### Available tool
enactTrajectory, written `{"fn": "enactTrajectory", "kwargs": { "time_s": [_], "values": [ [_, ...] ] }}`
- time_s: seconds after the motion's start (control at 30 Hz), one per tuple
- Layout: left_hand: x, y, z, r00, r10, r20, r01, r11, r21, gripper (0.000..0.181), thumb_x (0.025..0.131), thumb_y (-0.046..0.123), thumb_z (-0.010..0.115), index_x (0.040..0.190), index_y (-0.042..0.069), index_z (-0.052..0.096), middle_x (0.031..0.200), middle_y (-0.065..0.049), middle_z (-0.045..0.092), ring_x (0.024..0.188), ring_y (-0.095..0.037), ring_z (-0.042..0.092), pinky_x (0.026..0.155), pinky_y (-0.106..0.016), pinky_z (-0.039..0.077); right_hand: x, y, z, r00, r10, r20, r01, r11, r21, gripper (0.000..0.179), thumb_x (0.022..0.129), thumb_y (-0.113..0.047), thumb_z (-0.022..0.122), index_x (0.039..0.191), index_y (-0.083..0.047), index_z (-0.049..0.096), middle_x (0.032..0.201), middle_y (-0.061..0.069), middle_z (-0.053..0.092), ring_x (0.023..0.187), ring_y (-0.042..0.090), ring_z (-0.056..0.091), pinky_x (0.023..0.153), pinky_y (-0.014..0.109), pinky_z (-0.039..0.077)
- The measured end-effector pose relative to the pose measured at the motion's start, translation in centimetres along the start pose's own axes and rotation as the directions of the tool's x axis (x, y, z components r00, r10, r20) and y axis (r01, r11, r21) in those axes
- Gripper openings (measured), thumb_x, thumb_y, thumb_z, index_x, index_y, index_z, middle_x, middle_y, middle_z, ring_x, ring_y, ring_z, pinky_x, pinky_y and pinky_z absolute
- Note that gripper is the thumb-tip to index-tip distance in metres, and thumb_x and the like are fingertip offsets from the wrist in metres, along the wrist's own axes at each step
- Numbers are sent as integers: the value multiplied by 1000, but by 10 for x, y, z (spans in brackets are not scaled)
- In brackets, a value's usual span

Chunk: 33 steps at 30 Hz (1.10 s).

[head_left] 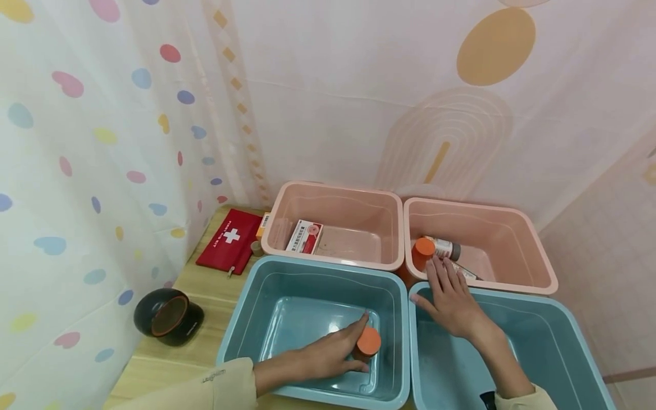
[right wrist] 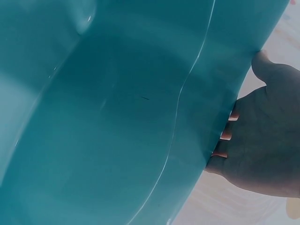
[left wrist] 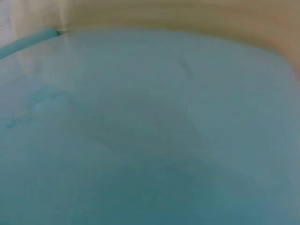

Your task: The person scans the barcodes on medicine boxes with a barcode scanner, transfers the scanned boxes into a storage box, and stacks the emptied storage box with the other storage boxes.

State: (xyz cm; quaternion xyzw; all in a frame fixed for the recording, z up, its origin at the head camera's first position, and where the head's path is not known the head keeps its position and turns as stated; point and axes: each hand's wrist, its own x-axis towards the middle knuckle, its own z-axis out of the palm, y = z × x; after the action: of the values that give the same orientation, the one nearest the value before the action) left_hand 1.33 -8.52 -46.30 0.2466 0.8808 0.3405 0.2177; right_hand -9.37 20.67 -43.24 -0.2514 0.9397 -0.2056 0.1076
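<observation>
In the head view my left hand (head_left: 330, 354) reaches into the left blue bin (head_left: 238, 310). Its fingers lie straight along the far side of an orange-capped bottle (head_left: 368, 343), and the thumb stretches along the near side. A gap shows between thumb tip and fingertips. Over the rims between the right blue bin (head_left: 574, 330) and the right pink bin (head_left: 512, 245) rests my right hand (head_left: 453, 302), fingers extended. Close to those fingertips are another orange-capped bottle (head_left: 423, 250) and a grey-capped bottle (head_left: 447, 249). The left wrist view is blurred; the right wrist view shows my right hand (right wrist: 267, 126) at the blue rim.
A white and red medicine box (head_left: 306, 236) lies in the left pink bin (head_left: 353, 196). Left of the bins are a red first aid pouch (head_left: 229, 239), part of an orange box (head_left: 263, 225) and a black rounded device (head_left: 169, 316) on the wooden table (head_left: 154, 361). Curtains stand behind.
</observation>
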Motion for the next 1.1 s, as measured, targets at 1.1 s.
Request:
{"fn": "enactTrajectory", "kwargs": {
  "time_s": [1.1],
  "values": [
    [-142, 15, -111, 724, -432, -538, 170, 867, -468, 68, 103, 31, 80, 166, 28, 52, 159, -9, 63, 144, -33, 61, 117, -46, 53, 0, 0, 1, 1000, -9, -18, 8, 1000, -25, 95, 107, -43, 66, 167, 14, 21, 176, 39, 15, 162, 62, 8, 128, 79, 9]
  ]
}}
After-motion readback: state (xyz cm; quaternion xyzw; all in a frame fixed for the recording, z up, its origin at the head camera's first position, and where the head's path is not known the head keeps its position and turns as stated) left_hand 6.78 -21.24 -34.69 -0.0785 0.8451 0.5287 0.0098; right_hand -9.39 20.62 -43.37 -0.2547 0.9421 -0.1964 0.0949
